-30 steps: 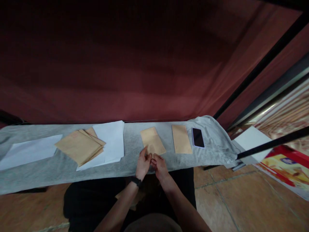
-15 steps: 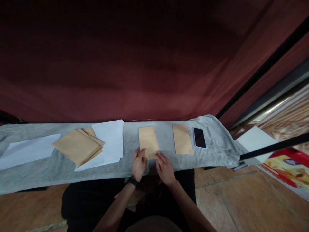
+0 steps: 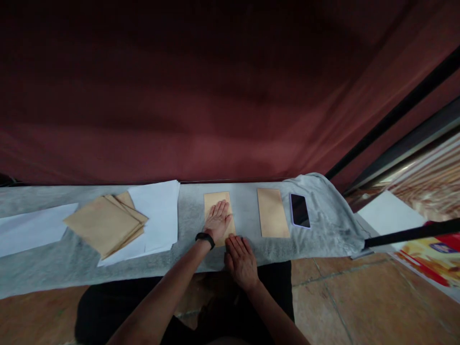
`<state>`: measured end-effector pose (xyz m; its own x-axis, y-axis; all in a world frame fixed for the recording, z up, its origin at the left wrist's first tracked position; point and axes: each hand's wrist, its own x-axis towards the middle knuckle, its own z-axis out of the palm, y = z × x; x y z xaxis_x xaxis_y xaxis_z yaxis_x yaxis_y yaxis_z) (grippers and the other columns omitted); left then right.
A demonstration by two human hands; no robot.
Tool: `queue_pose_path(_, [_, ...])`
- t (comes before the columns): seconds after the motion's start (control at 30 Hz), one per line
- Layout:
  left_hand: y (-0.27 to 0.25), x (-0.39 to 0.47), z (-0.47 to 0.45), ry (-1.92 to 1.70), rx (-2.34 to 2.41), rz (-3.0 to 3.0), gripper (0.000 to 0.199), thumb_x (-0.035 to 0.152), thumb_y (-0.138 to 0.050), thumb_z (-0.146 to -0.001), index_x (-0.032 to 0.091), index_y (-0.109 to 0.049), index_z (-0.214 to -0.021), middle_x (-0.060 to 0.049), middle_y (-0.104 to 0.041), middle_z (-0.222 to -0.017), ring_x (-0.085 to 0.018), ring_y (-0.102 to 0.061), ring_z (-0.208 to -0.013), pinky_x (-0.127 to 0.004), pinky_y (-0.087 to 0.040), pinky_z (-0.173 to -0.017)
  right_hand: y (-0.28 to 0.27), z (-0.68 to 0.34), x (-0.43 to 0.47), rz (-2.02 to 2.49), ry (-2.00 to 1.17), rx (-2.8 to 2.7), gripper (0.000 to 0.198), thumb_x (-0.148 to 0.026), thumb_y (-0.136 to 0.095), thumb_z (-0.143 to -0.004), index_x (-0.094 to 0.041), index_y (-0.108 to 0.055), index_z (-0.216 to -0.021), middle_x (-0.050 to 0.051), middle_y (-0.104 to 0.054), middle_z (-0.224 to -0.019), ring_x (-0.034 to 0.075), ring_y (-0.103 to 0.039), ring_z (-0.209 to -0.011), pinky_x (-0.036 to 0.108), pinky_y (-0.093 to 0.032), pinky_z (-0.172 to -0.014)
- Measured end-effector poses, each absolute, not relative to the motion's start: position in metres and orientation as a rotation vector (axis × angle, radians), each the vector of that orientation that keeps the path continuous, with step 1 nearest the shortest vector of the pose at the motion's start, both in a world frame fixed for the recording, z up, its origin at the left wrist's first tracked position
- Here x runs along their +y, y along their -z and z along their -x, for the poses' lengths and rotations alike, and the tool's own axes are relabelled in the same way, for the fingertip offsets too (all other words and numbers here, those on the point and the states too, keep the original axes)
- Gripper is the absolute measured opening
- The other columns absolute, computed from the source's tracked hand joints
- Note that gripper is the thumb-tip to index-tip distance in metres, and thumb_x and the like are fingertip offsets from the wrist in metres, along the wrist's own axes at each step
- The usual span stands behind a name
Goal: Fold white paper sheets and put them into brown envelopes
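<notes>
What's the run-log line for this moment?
left hand: flat on brown envelope | right hand: at its near right corner | right side: second envelope, then phone | left side: envelope stack partly on white sheets

Left grip (image 3: 216,223) flat on envelope (image 3: 209,202)

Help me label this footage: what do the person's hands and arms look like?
The left hand and right hand wear no gloves. A black wristband circles the left forearm just behind the hand; the right forearm has none. No sleeves show.
</notes>
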<state>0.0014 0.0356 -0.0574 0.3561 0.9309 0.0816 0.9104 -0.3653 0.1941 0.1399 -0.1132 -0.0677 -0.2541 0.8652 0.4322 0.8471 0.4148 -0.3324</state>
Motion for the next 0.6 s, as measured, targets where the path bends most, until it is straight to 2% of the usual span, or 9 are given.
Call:
queue_pose_path(0.23, [0.05,0.069,-0.008,-0.209,1.678,-2.511,0.062,0.043,-0.025,-0.105,0.012,-0.035,-0.158,-0.01,-0.031,-0.167,-0.025,-0.022,-0.157,-0.048,-0.014,-0.129,0.06,-0.142,-0.114,1.452,-0.033,-2.169,0.05,-0.025,-0.046,-0.104,-0.02,-0.046,-0.153,0.006,-0.055,-0.152,0.021,-0.051,-0.14,0.042,-0.035,-0.122])
queue_pose_path(0.6, [0.059,0.044,0.003,-0.304,1.497,-2.63,0.059,0.039,-0.027,-0.104,0.016,-0.035,-0.158,-0.009,-0.039,-0.164,-0.021,-0.026,-0.156,-0.044,-0.014,-0.129,0.065,-0.141,-0.113,1.453,-0.109,-2.121,0.045,-0.026,-0.046,-0.103,-0.02,-0.052,-0.148,0.008,-0.062,-0.145,0.021,-0.053,-0.138,0.042,-0.032,-0.123])
